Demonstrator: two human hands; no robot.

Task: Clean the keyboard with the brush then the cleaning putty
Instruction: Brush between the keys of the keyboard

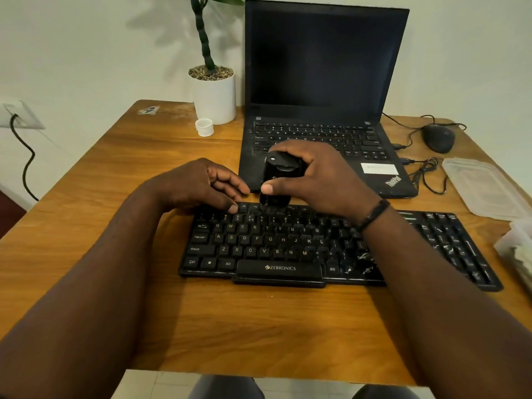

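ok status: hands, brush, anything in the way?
Right hand grips brush, bristles on keyboard top row. Left hand rests on keyboard's upper-left keys, holding nothing. Nothing blocking.

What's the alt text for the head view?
A right hand holds a black brush upright on the top rows of a black keyboard, while the left hand rests on its upper left edge. An open laptop sits behind on the wooden desk.
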